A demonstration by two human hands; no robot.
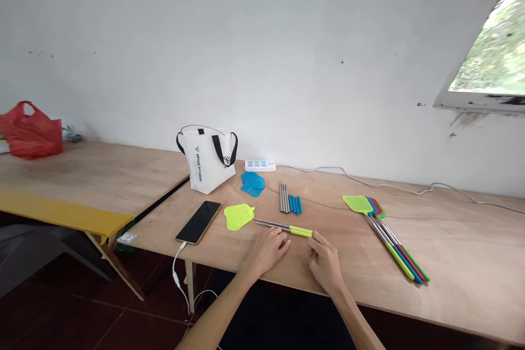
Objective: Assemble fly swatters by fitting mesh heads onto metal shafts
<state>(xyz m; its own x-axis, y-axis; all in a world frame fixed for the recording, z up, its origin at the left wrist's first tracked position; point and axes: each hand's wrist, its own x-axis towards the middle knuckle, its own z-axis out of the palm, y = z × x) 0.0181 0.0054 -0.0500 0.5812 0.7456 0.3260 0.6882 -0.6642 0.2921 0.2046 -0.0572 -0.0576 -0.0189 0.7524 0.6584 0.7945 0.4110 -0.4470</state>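
Two metal fly swatter rods with yellow-green handles [301, 231] lie side by side on the table before me. Their thin tips point left, by the loose yellow-green mesh swatter heads [239, 217]. My left hand [267, 251] rests on the tabletop just below the rods, fingers stretched loosely, fingertips at the metal part. At the handles' right end is my right hand [324, 260], fingers curled, thumb and forefinger pinching the handle end. Behind lie several metal rods [284, 198], short blue handles [295, 204] and blue swatter heads [252, 184].
Assembled fly swatters [396, 240] in several colours lie fanned to the right. A phone [199, 222] on a charging cable is at left, near a white bag [207, 161]. A power strip [260, 165] sits by the wall. Farther left is a red plastic bag [33, 131].
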